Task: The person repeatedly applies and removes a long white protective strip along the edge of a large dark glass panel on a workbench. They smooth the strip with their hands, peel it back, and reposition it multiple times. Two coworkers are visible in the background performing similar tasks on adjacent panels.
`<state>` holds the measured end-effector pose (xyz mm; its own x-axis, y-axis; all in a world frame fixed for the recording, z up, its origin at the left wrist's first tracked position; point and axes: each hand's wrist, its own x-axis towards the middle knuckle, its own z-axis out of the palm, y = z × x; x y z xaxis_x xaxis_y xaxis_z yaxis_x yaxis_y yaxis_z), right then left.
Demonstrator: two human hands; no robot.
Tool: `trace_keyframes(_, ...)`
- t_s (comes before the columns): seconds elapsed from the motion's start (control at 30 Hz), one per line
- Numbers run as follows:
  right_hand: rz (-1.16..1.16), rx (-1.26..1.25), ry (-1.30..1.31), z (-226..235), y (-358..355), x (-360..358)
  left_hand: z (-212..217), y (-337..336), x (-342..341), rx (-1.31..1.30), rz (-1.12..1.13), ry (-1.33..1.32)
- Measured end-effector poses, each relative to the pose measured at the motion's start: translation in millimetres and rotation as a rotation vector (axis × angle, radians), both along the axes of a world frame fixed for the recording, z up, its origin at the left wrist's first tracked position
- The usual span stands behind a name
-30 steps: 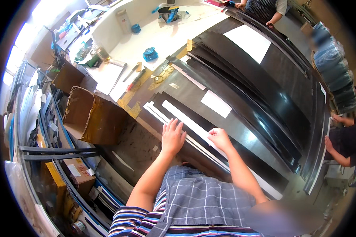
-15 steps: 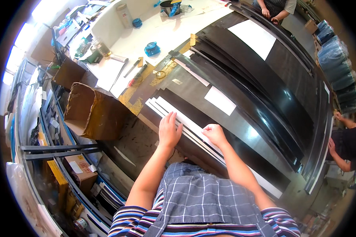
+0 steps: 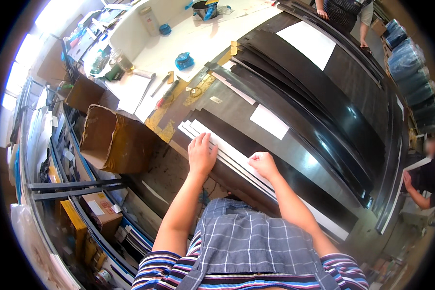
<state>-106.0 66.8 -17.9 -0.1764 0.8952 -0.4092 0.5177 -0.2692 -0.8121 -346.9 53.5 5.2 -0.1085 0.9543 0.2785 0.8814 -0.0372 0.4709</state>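
A stack of long white strips (image 3: 237, 157) lies on the near edge of the dark workbench (image 3: 295, 150), running from about ten o'clock down toward four o'clock of the picture. The left hand (image 3: 201, 154) rests flat on the strips near their upper end, fingers stretched out and spread, palm down, gripping nothing. The right hand (image 3: 263, 163) sits on the same stack just to the three o'clock side of the left, its fingers curled into a loose fist with the knuckles pressing on the strips; whether it pinches an edge cannot be told.

Just beyond the hands, at one o'clock from them, a small white rectangular label (image 3: 269, 121) lies on a dark sheet. Farther off, toward twelve o'clock, a larger white rectangular sheet (image 3: 306, 44) lies on the fanned pile of long glossy black panels (image 3: 324, 106) that curve across the bench to the right.

At nine o'clock from the left hand an open brown cardboard box (image 3: 112, 140) stands against the bench edge, with a second brown box (image 3: 84, 93) above it at eleven o'clock. Below, at seven o'clock, a smaller cardboard box with a white label (image 3: 97, 210) sits on a shelf.

On the white table (image 3: 212, 34) at twelve o'clock lies a blue tape dispenser (image 3: 184, 61), with pens (image 3: 165, 93) nearby.

Another person's arm (image 3: 416, 193) shows at three o'clock, and a second person (image 3: 343, 10) stands at the far end at one o'clock.
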Motion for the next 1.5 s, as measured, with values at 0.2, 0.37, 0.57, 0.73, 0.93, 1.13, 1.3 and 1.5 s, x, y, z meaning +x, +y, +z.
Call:
trace_keyframes(0.2, 0.007, 0.034, -0.044, 12.8, -1.1, -3.3, -0.9, 10.3, -16.3, 0.018, 0.021, 0.053)
trace_keyframes(0.37, 0.008, 0.049, -0.1, 17.9, -0.3, -2.9, -4.8, 19.7, -24.7, -0.026, 0.019, 0.0)
trace_keyframes(0.57, 0.254, -0.101, -0.029, 25.3, -28.1, 67.4, -17.3, 22.1, -29.0, -0.014, 0.048, 0.015)
trace_keyframes(0.73, 0.202, -0.239, -0.312, 48.5, -81.1, 146.3, -27.5, 24.3, -32.7, -0.017, 0.032, -0.031)
trace_keyframes(0.93, 0.127, -0.234, -0.438, 45.9, -101.0, 161.8, -34.6, 30.7, -38.3, -0.022, -0.023, -0.011)
trace_keyframes(1.13, 0.116, -0.26, -0.476, 50.5, -96.1, 150.0, -44.5, 32.4, -46.1, -0.053, -0.026, -0.014)
trace_keyframes(1.3, 0.135, -0.236, -0.503, 47.6, -94.9, 148.1, -48.2, 35.1, -47.8, -0.09, -0.011, 0.015)
trace_keyframes(1.5, 0.129, -0.229, -0.52, 38.1, -95.7, 147.6, -44.0, 35.5, -43.2, -0.11, -0.002, 0.043)
